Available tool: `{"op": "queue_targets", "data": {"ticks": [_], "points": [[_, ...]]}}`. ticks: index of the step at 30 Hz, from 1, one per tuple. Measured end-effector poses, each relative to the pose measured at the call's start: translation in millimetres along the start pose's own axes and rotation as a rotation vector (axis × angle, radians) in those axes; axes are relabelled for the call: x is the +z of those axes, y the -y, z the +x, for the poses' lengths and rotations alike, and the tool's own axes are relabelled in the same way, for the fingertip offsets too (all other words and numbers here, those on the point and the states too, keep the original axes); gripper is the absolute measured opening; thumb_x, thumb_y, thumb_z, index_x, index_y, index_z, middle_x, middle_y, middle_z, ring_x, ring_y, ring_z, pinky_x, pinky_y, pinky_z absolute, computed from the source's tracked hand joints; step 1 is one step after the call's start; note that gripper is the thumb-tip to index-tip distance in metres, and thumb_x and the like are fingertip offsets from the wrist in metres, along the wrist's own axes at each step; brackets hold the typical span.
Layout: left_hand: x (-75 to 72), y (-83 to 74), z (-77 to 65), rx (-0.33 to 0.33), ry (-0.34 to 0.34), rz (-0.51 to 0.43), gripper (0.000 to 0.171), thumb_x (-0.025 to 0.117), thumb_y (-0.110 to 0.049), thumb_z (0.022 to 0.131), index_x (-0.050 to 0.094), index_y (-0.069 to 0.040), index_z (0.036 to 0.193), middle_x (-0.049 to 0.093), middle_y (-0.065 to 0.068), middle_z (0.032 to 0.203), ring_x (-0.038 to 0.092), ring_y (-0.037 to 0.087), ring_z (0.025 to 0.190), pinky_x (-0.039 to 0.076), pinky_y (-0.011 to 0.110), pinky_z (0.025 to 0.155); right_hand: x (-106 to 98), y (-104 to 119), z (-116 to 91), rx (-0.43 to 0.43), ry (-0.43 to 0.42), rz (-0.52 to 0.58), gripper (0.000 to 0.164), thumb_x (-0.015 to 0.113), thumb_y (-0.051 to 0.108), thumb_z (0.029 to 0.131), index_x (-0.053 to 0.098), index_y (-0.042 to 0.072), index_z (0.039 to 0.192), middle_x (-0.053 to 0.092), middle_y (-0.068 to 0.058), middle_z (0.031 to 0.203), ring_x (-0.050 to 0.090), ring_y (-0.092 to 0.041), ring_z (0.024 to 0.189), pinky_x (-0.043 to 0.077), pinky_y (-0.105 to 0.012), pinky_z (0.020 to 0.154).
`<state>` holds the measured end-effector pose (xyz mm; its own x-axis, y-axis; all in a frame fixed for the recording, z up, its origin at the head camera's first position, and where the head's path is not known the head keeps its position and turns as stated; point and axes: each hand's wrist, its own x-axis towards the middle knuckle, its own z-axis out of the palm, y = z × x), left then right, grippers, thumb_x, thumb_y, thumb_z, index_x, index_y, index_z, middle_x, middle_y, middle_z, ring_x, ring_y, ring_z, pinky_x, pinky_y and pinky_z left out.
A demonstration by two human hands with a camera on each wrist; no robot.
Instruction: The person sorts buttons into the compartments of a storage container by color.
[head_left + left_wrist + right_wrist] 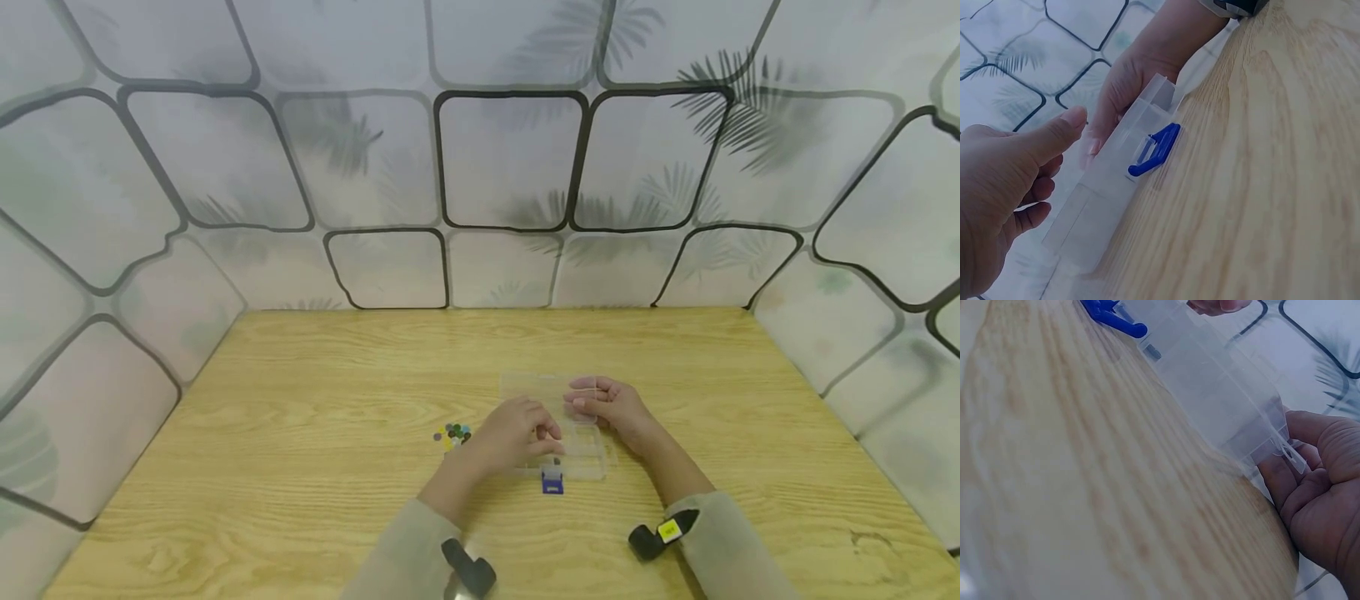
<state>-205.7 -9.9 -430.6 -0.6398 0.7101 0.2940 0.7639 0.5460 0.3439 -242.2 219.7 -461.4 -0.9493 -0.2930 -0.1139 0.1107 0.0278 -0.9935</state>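
A clear plastic compartment box (pixel 591 467) lies on the table with its see-through lid (pixel 525 385) raised at the back. A blue latch (pixel 552 482) hangs from its front side, also plain in the left wrist view as a blue clasp (pixel 1159 150). My left hand (pixel 516 437) hovers over the box's left part, thumb apart from loosely bent fingers, nothing visible between them. My right hand (pixel 618 412) holds the box at its right end, thumb (pixel 1310 427) against the end wall and fingers lower down. A small dark piece (pixel 1152 351) shows inside near the latch.
Several small coloured discs (pixel 456 432) lie in a loose pile left of the box, partly hidden by my left hand. The wooden table (pixel 337 383) meets a patterned backdrop (pixel 502 267) at the back and sides.
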Motion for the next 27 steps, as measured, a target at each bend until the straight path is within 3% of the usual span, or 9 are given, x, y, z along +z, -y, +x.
{"op": "queue_targets", "data": {"ticks": [12, 23, 27], "points": [[-8.4, 9.2, -22.3, -0.073, 0.007, 0.020, 0.020, 0.066, -0.035, 0.088, 0.068, -0.016, 0.092, 0.061, -0.009, 0.082, 0.050, 0.005, 0.079, 0.042, 0.020, 0.077, 0, 0, 1, 0.008, -0.002, 0.008, 0.054, 0.067, 0.009, 0.088, 0.041, -0.013, 0.130, 0.070, -0.004, 0.106, 0.067, -0.010, 0.095, 0.052, -0.025, 0.083], [-18.8, 34.1, -56.6, -0.056, -0.210, 0.009, 0.015, 0.071, -0.028, 0.084, 0.066, -0.014, 0.089, 0.057, -0.007, 0.077, 0.049, 0.008, 0.076, 0.044, 0.023, 0.071, 0, 0, 0, 0.012, 0.007, 0.023, 0.055, 0.067, 0.008, 0.088, 0.041, -0.012, 0.131, 0.070, -0.003, 0.104, 0.067, -0.011, 0.095, 0.053, -0.027, 0.082], [-23.7, 42.9, -67.7, -0.055, -0.245, 0.003, 0.014, 0.071, -0.024, 0.084, 0.066, -0.013, 0.089, 0.057, -0.007, 0.077, 0.049, 0.008, 0.076, 0.044, 0.022, 0.070, -1, 1, -1, 0.006, 0.010, 0.016, 0.056, 0.067, 0.010, 0.088, 0.041, -0.012, 0.131, 0.069, -0.003, 0.106, 0.067, -0.011, 0.096, 0.053, -0.027, 0.083]]}}
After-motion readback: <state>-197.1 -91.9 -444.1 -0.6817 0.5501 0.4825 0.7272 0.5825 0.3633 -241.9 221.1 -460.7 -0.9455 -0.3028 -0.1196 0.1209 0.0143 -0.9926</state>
